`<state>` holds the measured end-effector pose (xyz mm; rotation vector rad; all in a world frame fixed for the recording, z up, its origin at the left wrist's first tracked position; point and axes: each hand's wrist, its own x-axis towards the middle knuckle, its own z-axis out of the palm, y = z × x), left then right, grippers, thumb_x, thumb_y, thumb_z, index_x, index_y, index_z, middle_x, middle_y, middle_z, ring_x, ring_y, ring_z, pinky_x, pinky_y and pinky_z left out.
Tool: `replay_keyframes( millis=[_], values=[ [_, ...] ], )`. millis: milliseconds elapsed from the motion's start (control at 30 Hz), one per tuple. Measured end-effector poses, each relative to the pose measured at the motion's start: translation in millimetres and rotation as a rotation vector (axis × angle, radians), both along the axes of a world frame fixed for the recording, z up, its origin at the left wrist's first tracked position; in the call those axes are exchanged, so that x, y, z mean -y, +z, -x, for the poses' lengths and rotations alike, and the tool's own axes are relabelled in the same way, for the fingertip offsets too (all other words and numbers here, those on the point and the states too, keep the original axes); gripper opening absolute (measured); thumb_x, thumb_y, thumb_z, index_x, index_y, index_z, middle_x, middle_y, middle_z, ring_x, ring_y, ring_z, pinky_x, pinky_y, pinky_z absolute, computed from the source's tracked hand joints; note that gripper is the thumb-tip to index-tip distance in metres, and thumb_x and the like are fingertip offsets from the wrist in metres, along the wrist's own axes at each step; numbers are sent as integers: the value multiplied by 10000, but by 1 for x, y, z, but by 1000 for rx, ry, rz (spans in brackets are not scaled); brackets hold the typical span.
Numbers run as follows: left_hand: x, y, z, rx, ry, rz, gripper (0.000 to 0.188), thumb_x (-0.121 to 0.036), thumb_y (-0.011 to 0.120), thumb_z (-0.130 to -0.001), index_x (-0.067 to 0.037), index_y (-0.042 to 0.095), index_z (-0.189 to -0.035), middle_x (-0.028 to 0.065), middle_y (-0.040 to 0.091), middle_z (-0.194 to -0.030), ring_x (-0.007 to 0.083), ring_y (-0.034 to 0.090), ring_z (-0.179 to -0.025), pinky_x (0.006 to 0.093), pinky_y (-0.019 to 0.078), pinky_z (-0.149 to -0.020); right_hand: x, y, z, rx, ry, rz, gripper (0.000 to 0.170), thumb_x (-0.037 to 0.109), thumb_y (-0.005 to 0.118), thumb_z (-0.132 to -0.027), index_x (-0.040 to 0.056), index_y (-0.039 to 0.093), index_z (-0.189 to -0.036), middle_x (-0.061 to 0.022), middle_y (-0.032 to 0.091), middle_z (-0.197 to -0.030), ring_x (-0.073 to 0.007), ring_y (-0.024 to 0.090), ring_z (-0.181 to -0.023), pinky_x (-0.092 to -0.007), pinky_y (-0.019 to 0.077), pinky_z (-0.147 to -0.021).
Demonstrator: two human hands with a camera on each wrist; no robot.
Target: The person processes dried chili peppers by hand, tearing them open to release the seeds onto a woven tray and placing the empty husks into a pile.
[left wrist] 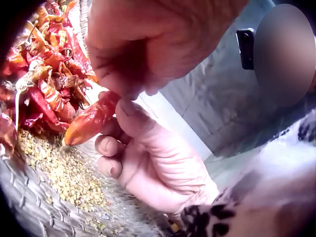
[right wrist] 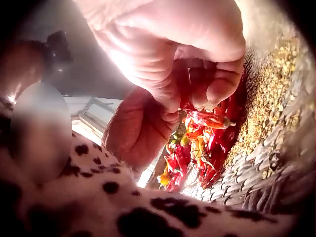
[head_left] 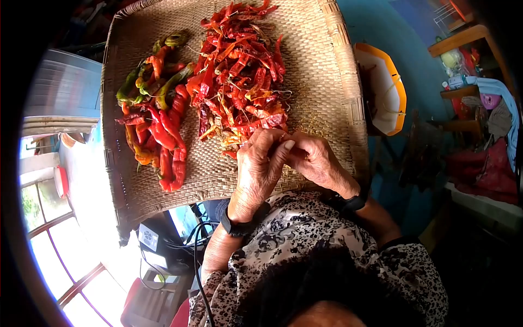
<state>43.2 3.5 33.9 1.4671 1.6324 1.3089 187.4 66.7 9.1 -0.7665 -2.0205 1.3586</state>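
Observation:
Both hands meet at the near edge of a pile of dried red chillies (head_left: 239,71) on a woven tray (head_left: 310,65). One red chilli, orange towards its tip (left wrist: 89,123), is pinched where their fingertips come together. The left hand (head_left: 257,166) has thumb and forefinger closed at its upper end; it fills the top of the left wrist view (left wrist: 153,44). The right hand (head_left: 320,164) pinches the same end, thumb on top and other fingers curled (left wrist: 158,163). In the right wrist view the chilli (right wrist: 210,119) shows below the right fingers (right wrist: 173,44).
Fresher red and green chillies (head_left: 166,120) lie on the tray's left side. Loose yellow seeds (left wrist: 69,173) are scattered near the hands. Right of the tray stands an orange-rimmed container (head_left: 402,92). A dark cable (head_left: 197,267) hangs beside the left arm.

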Motion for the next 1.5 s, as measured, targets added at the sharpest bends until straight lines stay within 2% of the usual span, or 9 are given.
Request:
replay_keyframes(
  millis=[233, 333, 567, 800, 933, 1033, 1267, 1400, 1500],
  values=[
    [1, 2, 5, 258, 14, 44, 171, -116, 669, -873, -20, 615, -1004, 91, 609, -825, 173, 614, -690, 289, 496, -616, -3, -7, -10, -115, 143, 207, 134, 44, 649, -848, -3, 637, -973, -109, 660, -832, -175, 650, -703, -302, 533, -600],
    [-3, 8, 18, -142, 133, 56, 184, -76, 636, -885, -18, 601, -1056, 82, 597, -963, 123, 584, -766, 258, 487, -649, -13, 5, -23, -241, 12, 460, 70, 86, 610, -894, 23, 630, -917, -51, 657, -795, -98, 590, -604, -235, 516, -532],
    [-10, -19, 29, -743, 147, -38, 218, -43, 644, -806, -43, 600, -1019, 105, 565, -1009, 310, 617, -798, 389, 513, -637, -80, 4, -82, -982, -346, 883, 277, 294, 566, -956, 52, 618, -1079, -5, 587, -795, -81, 492, -681, -241, 421, -625],
    [-8, -17, 27, -841, 82, -22, 184, -44, 604, -764, -70, 581, -945, 81, 553, -950, 269, 601, -834, 377, 518, -656, -31, 1, -38, -199, -226, 357, 244, 216, 589, -933, 65, 623, -1121, -14, 613, -812, -59, 536, -627, -200, 484, -527],
    [-3, -2, 15, -834, -4, -41, 150, 3, 603, -783, -59, 588, -918, 76, 575, -944, 253, 633, -780, 362, 529, -610, -16, -1, -12, 167, -49, -193, 229, 218, 663, -878, 18, 634, -985, -105, 625, -798, -213, 613, -651, -331, 514, -600],
    [1, -4, 6, -860, -74, -39, 148, -5, 615, -767, -54, 595, -905, 73, 573, -904, 232, 634, -783, 343, 535, -614, -7, 9, -7, 218, 17, -148, 221, 179, 680, -835, -6, 613, -935, -166, 607, -758, -331, 614, -672, -396, 484, -587],
    [7, -13, 2, -818, -211, 5, 164, -23, 627, -755, -44, 608, -916, 78, 584, -897, 243, 632, -803, 338, 531, -644, 1, -4, -16, 352, 15, -191, 157, 125, 672, -787, 11, 567, -811, -181, 593, -717, -376, 595, -662, -437, 473, -586],
    [5, -12, 4, -747, -239, -48, 139, -24, 621, -803, -48, 613, -940, 78, 600, -916, 237, 648, -787, 332, 547, -626, -6, -3, -27, 372, 57, -165, 113, 116, 642, -809, 13, 608, -839, -162, 613, -707, -326, 610, -618, -404, 481, -559],
    [-1, 2, 10, -542, 4, -30, 93, -49, 595, -890, -69, 608, -980, 70, 621, -925, 221, 669, -717, 323, 577, -577, -19, -1, -47, 299, 142, 152, 100, 89, 602, -859, 5, 643, -824, -69, 662, -732, -108, 592, -579, -255, 482, -521]
  ],
)
